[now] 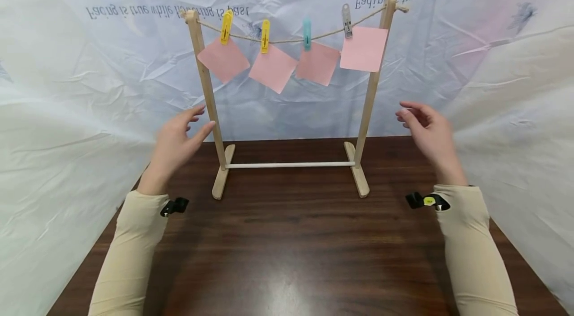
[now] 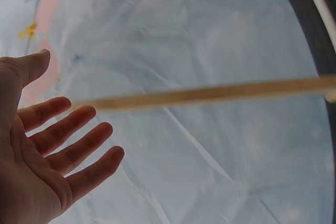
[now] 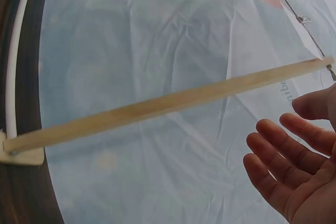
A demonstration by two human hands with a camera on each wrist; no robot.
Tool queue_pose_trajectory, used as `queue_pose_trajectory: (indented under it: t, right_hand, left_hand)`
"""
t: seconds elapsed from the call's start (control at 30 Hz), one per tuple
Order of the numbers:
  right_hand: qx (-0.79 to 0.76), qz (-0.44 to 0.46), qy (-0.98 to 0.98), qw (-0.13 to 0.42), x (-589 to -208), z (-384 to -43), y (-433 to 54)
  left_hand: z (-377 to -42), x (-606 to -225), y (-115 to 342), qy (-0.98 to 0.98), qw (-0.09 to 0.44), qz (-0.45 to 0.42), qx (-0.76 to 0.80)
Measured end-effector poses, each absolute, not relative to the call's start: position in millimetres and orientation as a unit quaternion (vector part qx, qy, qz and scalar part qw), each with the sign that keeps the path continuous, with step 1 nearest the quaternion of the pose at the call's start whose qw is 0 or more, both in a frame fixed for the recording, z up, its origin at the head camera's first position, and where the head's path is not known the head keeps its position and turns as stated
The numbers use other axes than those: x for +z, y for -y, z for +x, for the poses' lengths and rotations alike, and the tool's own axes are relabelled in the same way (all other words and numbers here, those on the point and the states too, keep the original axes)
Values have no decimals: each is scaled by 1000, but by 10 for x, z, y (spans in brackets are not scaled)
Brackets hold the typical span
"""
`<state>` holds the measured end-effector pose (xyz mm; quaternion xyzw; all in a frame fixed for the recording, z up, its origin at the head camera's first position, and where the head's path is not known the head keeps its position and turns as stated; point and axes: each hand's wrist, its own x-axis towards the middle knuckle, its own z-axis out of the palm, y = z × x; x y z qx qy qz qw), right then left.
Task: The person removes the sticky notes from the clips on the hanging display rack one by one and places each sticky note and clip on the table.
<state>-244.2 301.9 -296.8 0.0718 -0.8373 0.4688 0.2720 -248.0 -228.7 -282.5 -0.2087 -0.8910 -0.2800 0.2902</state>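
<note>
The left hand (image 1: 174, 144) and right hand (image 1: 432, 132), empty, fingers relaxed, flank the wooden stand (image 1: 208, 91) near the far edge of the worktop (image 1: 287, 236); a careless bump could topple it or shake loose the corner-pegged pink notes (image 1: 224, 63).

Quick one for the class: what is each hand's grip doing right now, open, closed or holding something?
Left hand: open, holding nothing.
Right hand: open, holding nothing.
</note>
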Motion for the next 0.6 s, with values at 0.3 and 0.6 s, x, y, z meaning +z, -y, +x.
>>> queue_pose_trajectory:
  t: [0.3, 0.6]
  right_hand:
    - [528, 107, 796, 275, -2771, -2507, -2833]
    - [545, 114, 785, 270, -2618, -2594, -2674]
  left_hand:
    - [-2532, -2445, 1855, 872, 277, -255, -314]
    - [-2655, -2005, 1343, 831, 289, -308, -362]
